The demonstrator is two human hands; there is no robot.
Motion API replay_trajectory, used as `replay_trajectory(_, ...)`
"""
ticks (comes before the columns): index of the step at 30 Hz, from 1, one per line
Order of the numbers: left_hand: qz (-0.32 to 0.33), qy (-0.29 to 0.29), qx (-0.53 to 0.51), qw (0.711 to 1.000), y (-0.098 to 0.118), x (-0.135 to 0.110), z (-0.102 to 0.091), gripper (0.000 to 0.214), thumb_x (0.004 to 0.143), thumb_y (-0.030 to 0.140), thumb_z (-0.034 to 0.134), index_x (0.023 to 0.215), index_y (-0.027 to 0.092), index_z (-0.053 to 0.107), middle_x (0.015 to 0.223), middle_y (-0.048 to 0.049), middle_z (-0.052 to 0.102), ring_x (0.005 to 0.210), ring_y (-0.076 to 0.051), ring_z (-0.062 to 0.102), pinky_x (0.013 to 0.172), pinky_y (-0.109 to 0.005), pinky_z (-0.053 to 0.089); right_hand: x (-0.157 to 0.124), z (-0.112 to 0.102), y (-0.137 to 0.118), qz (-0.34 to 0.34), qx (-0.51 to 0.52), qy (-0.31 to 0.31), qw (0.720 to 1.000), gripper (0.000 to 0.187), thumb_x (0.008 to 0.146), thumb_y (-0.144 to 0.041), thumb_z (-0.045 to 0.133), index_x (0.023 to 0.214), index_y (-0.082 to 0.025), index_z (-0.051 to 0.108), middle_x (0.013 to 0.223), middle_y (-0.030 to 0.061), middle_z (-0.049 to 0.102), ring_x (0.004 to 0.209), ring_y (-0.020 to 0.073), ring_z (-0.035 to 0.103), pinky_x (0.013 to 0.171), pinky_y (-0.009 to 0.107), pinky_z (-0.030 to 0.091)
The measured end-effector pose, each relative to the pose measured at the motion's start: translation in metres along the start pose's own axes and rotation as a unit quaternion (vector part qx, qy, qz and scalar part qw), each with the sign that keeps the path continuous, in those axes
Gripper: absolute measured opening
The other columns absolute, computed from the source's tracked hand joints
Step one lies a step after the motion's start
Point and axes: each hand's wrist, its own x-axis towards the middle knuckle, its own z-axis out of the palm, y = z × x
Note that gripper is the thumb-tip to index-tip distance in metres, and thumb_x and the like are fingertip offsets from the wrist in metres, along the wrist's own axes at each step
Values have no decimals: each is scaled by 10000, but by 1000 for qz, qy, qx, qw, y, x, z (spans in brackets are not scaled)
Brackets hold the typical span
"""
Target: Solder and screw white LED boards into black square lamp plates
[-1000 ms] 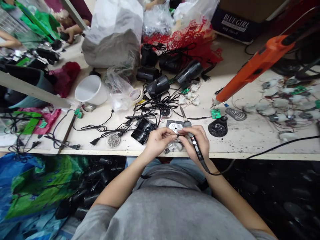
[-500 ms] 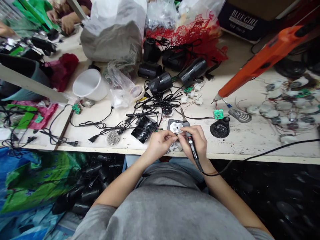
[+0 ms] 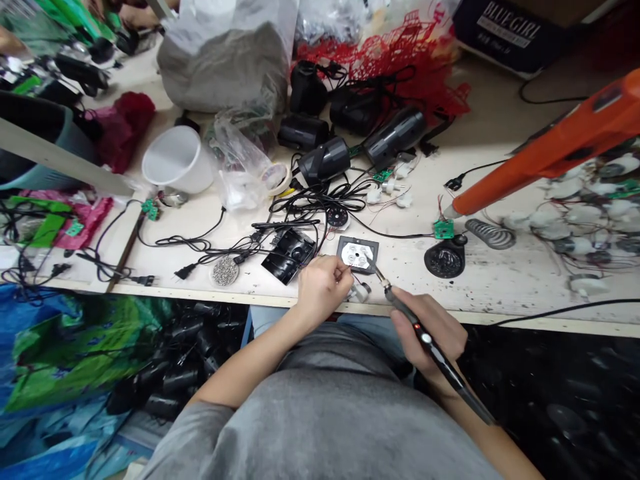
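My right hand [image 3: 433, 327] grips a soldering iron [image 3: 425, 339], its tip slanting up-left over a dark square plate with a white centre [image 3: 357, 255]. A red light glows on the iron's handle. Just left of that plate, my left hand [image 3: 325, 283] is closed in a pinch at the table's front edge; whatever sits between its fingertips is too small to make out. Close beside these fingers lies a small whitish motor [image 3: 361, 291]. An opened black housing [image 3: 289, 256] rests left of my left hand, with a round black part [image 3: 337, 216] behind it.
An orange electric screwdriver [image 3: 545, 150] hangs at the right, above a green circuit board [image 3: 443, 229] and a coiled iron stand [image 3: 490, 233]. Several motors [image 3: 560, 220] lie further right. Black cables [image 3: 320, 200], a wire-wool pot [image 3: 225, 271] and a white tub [image 3: 177, 160] stand left. Another person's hands work far left.
My right hand has moved right and down from my left hand, and the iron now tilts left with its tip over the plate. The left hand stays pinched, turned slightly. The screwdriver has swung right.
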Motion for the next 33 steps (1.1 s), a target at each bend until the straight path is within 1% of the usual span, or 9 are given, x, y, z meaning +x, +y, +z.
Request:
replay_trajectory(3,1,4,13,1000,2,-1,2,157,765,132,676,646,198,598,621,8,625,618,-144,586,609,-251,408,-6,-4,-6,2,13,2,1000,394,899,-88,613,1266,-211,689,865,49,726,661,148,657,572,268,557)
replay_trajectory(7,2,12,16,1000,2,-2,4,161,758,128,664,641,200,582,619,10,619,600,-138,569,599,-251,396,-8,-1,-9,29,18,1,999,349,907,-92,606,1218,-211,709,853,46,728,665,147,663,599,275,561)
replay_trajectory(9,2,14,15,1000,1,-2,4,164,762,134,658,639,202,574,615,11,614,594,-135,562,599,-249,395,-6,-1,-10,42,15,-14,999,351,911,-88,603,1221,-220,701,856,45,728,680,153,670,616,284,566)
replay_trajectory(12,6,18,12,1000,0,-3,6,163,770,145,649,639,203,570,608,13,604,588,-131,555,599,-247,396,-1,-3,-9,34,18,-57,998,359,908,-71,605,1228,-214,682,882,54,737,710,156,690,637,279,583)
replay_trajectory(14,8,20,9,1000,-1,-3,6,155,771,145,644,645,201,573,609,14,603,584,-129,551,601,-246,396,1,-4,-7,26,19,-65,997,348,908,-61,606,1216,-206,678,883,56,741,712,150,696,635,267,587)
replay_trajectory(18,15,21,-1,1000,-1,-3,7,142,771,133,639,657,195,580,616,11,610,577,-126,548,603,-246,392,-1,-1,-4,23,22,-55,998,335,908,-58,608,1205,-194,681,891,61,745,717,149,701,640,263,587)
replay_trajectory(24,2,8,2,1000,0,-3,6,138,777,144,642,665,199,582,622,12,611,589,-130,558,606,-245,398,-7,11,2,15,26,-6,1000,332,925,-112,593,1223,-213,698,863,44,739,679,145,681,621,268,580)
replay_trajectory(33,1,4,5,1000,1,-3,5,141,775,143,645,662,200,584,623,7,617,603,-135,567,611,-248,407,-3,9,1,-14,2,-29,999,370,892,-47,619,1225,-200,673,876,51,748,679,147,679,620,272,578)
